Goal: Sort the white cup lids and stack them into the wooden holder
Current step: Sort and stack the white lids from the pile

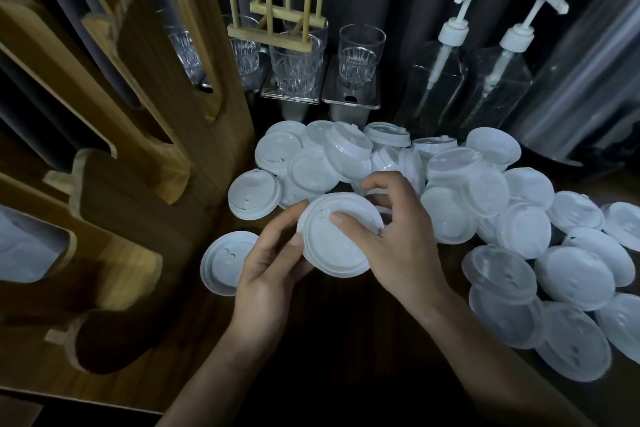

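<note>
The wooden holder [138, 135] stands tall at your left, its slots facing you, and on the dark bench [346, 340] beside it the loose pile of white lids [450, 211] spreads from the holder's foot away to your right, many overlapping and tilted. These lids look thin, light and springy. They probably flex if squeezed across the middle and slide easily on one another, so take each by its stiffer outer rim, thumb on top and fingers under the edge. Expect nested ones to cling together. One lid [332, 246] is lifted clear of the pile, tilted, just in front of you, and both your hands are on it. Your right hand [391, 236] grasps it from the far right side, thumb pressed on its top face and fingers curled over the far edge. Your left hand [266, 274] holds the near left rim, fingers curled around it with the thumb [296, 239] against the edge.
</note>
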`<state>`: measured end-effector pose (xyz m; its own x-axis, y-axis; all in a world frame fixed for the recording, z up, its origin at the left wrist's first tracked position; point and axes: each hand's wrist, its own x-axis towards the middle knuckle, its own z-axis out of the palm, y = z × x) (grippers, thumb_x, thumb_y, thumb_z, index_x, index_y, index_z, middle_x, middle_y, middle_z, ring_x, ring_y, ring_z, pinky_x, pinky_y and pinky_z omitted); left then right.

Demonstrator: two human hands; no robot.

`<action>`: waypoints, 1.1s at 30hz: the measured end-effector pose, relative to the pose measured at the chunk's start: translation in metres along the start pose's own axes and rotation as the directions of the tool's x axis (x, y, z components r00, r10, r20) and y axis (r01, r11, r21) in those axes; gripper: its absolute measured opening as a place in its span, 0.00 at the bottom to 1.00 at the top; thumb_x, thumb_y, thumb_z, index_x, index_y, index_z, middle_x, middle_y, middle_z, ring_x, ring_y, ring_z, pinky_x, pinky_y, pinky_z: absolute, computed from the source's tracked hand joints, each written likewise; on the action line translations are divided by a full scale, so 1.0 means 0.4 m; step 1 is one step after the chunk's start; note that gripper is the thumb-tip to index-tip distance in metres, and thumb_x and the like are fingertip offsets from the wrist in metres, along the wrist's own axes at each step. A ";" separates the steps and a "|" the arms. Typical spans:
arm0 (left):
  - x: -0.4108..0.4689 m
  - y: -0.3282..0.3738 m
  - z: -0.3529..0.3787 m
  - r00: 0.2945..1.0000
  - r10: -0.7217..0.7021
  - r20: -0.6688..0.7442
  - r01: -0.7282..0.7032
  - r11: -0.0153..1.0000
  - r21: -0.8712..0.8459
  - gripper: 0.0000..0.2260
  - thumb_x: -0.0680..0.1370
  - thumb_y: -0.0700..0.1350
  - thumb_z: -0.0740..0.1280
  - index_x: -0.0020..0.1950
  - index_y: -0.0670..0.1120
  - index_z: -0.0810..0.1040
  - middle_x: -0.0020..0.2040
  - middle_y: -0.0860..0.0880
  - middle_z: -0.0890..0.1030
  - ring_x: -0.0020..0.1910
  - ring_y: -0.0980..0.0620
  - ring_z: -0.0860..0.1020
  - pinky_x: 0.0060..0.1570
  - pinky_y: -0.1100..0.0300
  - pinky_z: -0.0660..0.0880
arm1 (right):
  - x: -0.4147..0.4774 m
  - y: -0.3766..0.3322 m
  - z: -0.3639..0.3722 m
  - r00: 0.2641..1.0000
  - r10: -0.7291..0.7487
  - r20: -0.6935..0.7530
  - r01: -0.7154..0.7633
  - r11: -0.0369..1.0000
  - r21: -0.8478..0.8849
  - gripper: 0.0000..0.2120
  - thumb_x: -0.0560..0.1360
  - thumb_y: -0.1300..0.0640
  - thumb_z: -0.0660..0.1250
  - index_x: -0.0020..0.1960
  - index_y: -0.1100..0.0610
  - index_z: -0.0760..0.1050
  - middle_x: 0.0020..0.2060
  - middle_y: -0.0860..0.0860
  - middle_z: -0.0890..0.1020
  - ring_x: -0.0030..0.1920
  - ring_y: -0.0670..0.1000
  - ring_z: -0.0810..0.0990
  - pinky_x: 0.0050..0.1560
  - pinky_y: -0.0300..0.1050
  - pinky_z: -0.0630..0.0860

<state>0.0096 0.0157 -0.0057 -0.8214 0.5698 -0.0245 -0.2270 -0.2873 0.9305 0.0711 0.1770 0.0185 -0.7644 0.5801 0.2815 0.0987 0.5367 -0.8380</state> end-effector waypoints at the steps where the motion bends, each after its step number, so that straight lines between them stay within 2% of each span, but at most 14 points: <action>1: 0.000 0.000 -0.003 1.000 0.003 0.007 -0.003 1.000 -0.011 0.15 0.84 0.40 0.61 0.69 0.48 0.79 0.67 0.46 0.82 0.68 0.44 0.81 0.63 0.50 0.81 | 0.002 -0.001 -0.004 0.999 0.019 0.026 -0.020 1.000 0.015 0.25 0.69 0.39 0.78 0.61 0.42 0.72 0.57 0.40 0.80 0.60 0.45 0.80 0.56 0.51 0.81; 2: 0.000 0.000 -0.006 1.000 0.009 0.017 -0.008 1.000 -0.022 0.15 0.85 0.39 0.61 0.69 0.48 0.79 0.68 0.45 0.82 0.68 0.44 0.80 0.62 0.51 0.81 | 0.003 -0.004 -0.007 0.998 0.035 0.050 -0.037 0.999 0.029 0.27 0.68 0.39 0.79 0.62 0.43 0.73 0.57 0.39 0.81 0.60 0.45 0.81 0.55 0.51 0.82; 4: 0.000 0.001 -0.010 0.999 0.018 0.033 -0.017 0.999 -0.043 0.15 0.83 0.40 0.62 0.69 0.47 0.80 0.68 0.43 0.82 0.69 0.43 0.80 0.61 0.53 0.80 | 0.004 -0.009 -0.013 0.996 0.046 0.082 -0.050 0.997 0.051 0.27 0.68 0.42 0.81 0.62 0.45 0.75 0.56 0.38 0.82 0.58 0.42 0.82 0.54 0.45 0.82; 7: 0.001 0.004 -0.012 0.998 0.014 0.054 -0.010 0.998 -0.065 0.18 0.81 0.44 0.63 0.71 0.45 0.77 0.69 0.43 0.81 0.70 0.42 0.79 0.62 0.51 0.80 | 0.001 -0.017 -0.015 0.997 0.037 0.073 -0.043 0.996 0.072 0.23 0.69 0.45 0.81 0.59 0.47 0.78 0.52 0.39 0.84 0.56 0.40 0.82 0.52 0.37 0.81; 12: -0.006 0.005 -0.007 0.994 0.024 0.108 -0.021 0.999 -0.035 0.24 0.78 0.45 0.69 0.75 0.45 0.73 0.71 0.44 0.80 0.69 0.42 0.79 0.65 0.46 0.79 | 0.000 -0.014 -0.002 1.000 0.006 -0.005 -0.006 0.999 0.032 0.14 0.74 0.48 0.78 0.56 0.51 0.80 0.48 0.41 0.85 0.51 0.44 0.84 0.50 0.43 0.82; 16: -0.006 0.005 -0.007 0.998 0.019 0.067 -0.016 0.999 -0.039 0.20 0.80 0.41 0.67 0.72 0.45 0.76 0.69 0.44 0.81 0.68 0.42 0.80 0.62 0.48 0.81 | -0.004 -0.014 0.001 1.000 -0.010 -0.004 0.010 0.998 0.058 0.13 0.75 0.52 0.78 0.57 0.51 0.80 0.49 0.41 0.84 0.53 0.43 0.83 0.51 0.39 0.80; 20: -0.013 0.009 -0.007 0.999 0.011 0.037 -0.011 1.000 -0.006 0.19 0.81 0.41 0.66 0.72 0.46 0.77 0.69 0.45 0.81 0.69 0.43 0.80 0.66 0.45 0.79 | 0.001 -0.016 -0.002 0.997 0.047 0.068 -0.055 0.991 0.121 0.14 0.74 0.53 0.78 0.57 0.47 0.79 0.50 0.37 0.83 0.56 0.41 0.81 0.52 0.35 0.78; 22: -0.019 0.018 -0.015 1.000 0.008 -0.003 -0.008 0.999 0.033 0.18 0.81 0.43 0.68 0.71 0.48 0.79 0.68 0.47 0.82 0.68 0.44 0.80 0.66 0.44 0.78 | 0.004 -0.016 0.003 0.990 0.071 0.124 -0.087 0.988 0.128 0.14 0.74 0.53 0.78 0.57 0.45 0.78 0.51 0.35 0.82 0.56 0.38 0.81 0.51 0.33 0.78; 24: -0.026 0.033 -0.026 0.998 0.020 -0.063 -0.014 0.997 0.082 0.20 0.78 0.46 0.67 0.70 0.50 0.80 0.66 0.49 0.84 0.66 0.47 0.82 0.65 0.45 0.77 | 0.003 -0.013 0.013 0.982 0.072 0.176 -0.094 0.989 0.118 0.14 0.75 0.52 0.77 0.59 0.46 0.78 0.52 0.37 0.83 0.55 0.39 0.82 0.52 0.34 0.79; 27: -0.036 0.057 -0.058 0.977 0.103 -0.189 -0.078 0.988 0.133 0.20 0.76 0.46 0.68 0.68 0.51 0.81 0.62 0.52 0.85 0.62 0.51 0.84 0.55 0.58 0.82 | -0.005 -0.011 0.030 0.975 0.056 0.217 -0.084 0.989 0.122 0.14 0.78 0.50 0.74 0.62 0.50 0.79 0.55 0.42 0.84 0.56 0.39 0.82 0.52 0.33 0.79; 29: -0.044 0.069 -0.090 0.948 0.155 -0.279 -0.112 0.980 0.164 0.17 0.77 0.43 0.69 0.66 0.53 0.82 0.61 0.55 0.86 0.61 0.56 0.84 0.49 0.65 0.81 | -0.012 -0.012 0.041 0.972 0.048 0.232 -0.079 0.989 0.127 0.10 0.81 0.53 0.70 0.62 0.51 0.81 0.54 0.42 0.84 0.56 0.39 0.81 0.52 0.31 0.77; 30: -0.049 0.074 -0.104 0.936 0.167 -0.310 -0.117 0.978 0.175 0.16 0.79 0.41 0.69 0.66 0.54 0.82 0.61 0.56 0.85 0.61 0.57 0.83 0.49 0.64 0.81 | -0.015 -0.009 0.047 0.968 0.037 0.249 -0.067 0.992 0.110 0.09 0.82 0.56 0.68 0.61 0.52 0.82 0.54 0.42 0.84 0.55 0.40 0.82 0.52 0.31 0.77; 33: -0.062 0.081 -0.132 0.921 0.166 -0.353 -0.105 0.977 0.184 0.16 0.79 0.43 0.69 0.65 0.56 0.82 0.62 0.56 0.85 0.64 0.56 0.82 0.63 0.53 0.78 | -0.024 0.009 0.076 0.922 0.000 0.387 0.013 0.999 -0.030 0.12 0.82 0.62 0.66 0.61 0.52 0.83 0.54 0.41 0.83 0.52 0.44 0.83 0.52 0.37 0.79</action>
<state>-0.0050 -0.0483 0.0057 -0.9787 0.2051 0.0025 -0.0393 -0.1994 0.9791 0.0595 0.1547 -0.0012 -0.9513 0.2979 0.0788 0.1082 0.5622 -0.8199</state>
